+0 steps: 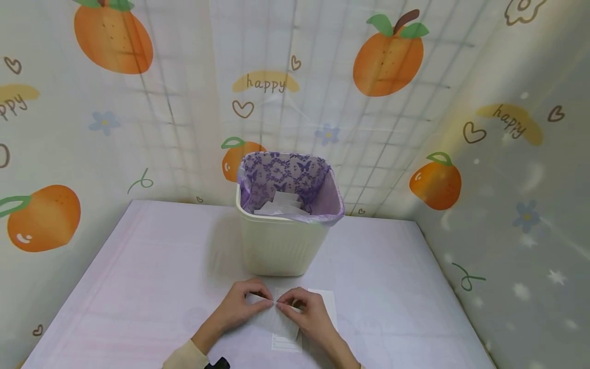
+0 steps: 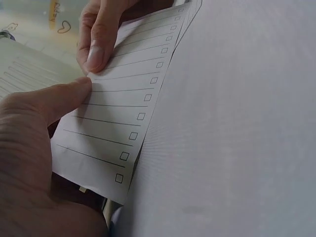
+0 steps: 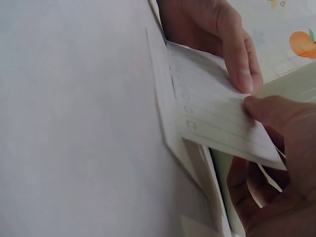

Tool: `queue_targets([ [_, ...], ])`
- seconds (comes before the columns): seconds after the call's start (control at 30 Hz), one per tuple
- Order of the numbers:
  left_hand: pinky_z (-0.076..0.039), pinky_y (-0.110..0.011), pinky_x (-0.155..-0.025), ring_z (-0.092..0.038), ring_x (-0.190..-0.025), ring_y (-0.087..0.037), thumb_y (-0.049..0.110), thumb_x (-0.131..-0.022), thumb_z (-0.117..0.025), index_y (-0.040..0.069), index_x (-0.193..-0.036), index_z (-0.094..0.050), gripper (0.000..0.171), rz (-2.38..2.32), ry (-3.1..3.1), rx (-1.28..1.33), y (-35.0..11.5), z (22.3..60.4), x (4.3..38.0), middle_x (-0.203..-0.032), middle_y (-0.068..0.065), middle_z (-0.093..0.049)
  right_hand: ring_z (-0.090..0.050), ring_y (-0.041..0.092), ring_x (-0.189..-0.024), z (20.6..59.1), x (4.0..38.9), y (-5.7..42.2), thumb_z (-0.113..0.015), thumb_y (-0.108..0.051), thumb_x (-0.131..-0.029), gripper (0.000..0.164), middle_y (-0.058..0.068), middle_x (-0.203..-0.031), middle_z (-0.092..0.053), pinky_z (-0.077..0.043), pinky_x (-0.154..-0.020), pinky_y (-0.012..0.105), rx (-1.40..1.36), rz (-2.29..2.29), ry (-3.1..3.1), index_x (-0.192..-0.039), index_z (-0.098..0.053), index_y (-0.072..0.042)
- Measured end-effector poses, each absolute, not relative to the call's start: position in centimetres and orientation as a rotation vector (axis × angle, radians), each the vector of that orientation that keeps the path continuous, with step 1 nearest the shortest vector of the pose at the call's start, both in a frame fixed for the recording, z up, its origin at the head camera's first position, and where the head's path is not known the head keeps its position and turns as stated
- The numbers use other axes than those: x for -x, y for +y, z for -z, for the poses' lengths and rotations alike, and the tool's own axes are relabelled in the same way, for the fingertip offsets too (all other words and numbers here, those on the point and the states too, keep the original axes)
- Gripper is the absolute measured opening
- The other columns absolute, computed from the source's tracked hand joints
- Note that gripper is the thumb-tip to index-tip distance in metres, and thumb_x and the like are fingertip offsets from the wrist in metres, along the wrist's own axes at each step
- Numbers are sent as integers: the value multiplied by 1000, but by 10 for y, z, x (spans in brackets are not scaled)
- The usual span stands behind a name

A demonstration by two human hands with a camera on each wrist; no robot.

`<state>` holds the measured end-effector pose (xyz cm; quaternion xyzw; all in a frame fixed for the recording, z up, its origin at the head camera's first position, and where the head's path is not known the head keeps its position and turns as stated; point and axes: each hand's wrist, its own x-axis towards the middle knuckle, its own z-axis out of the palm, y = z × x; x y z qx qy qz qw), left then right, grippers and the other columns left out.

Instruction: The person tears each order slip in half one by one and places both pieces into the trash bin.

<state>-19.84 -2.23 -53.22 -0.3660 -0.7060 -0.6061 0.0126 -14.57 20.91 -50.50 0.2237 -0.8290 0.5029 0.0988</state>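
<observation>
A lined checklist sheet (image 2: 111, 111) with small square boxes down one side is held between both hands just above the table. My left hand (image 1: 237, 306) pinches its far edge between thumb and fingers. Right beside it, my right hand (image 1: 312, 313) pinches the same edge, the two thumb tips almost meeting. Whether the sheet has any tear between the thumbs cannot be told. Beneath it, more paper (image 1: 287, 344) with printed lines lies on the table, and a pale sheet (image 1: 329, 302) shows past the right hand; the hands partly hide both.
Just beyond the hands stands a cream wastebasket (image 1: 281, 246) lined with a purple butterfly-print bag (image 1: 333, 205). White paper pieces (image 1: 282, 204) lie inside it. A pale cloth covers the table (image 1: 382, 277). Curtains (image 1: 184, 102) printed with oranges hang around it. A small black object (image 1: 220, 363) shows near the left sleeve.
</observation>
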Motion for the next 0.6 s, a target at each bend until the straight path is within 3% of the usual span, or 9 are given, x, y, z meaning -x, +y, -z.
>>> queue_targets([
  [0.37,-54,-30,-93,-70,-93,-10,16,-94,-81,25,-92,-78,10,1850,-2263,1093,-20,528,198,-93,-1,-76,-68,4,-83,503,147,209,-81,-18,-94,7,-10,-90,-75,-60,-75,31,-658,-1453,-2452,-98,-77,-21],
  [0.6,-57,-31,-91,-71,-93,-10,17,-94,-80,25,-93,-78,9,1851,-2231,1125,-19,528,199,-92,7,-74,-67,4,-83,501,147,207,-80,-17,-95,6,-8,-89,-76,-60,-73,34,-666,-1411,-2419,-97,-77,-22],
])
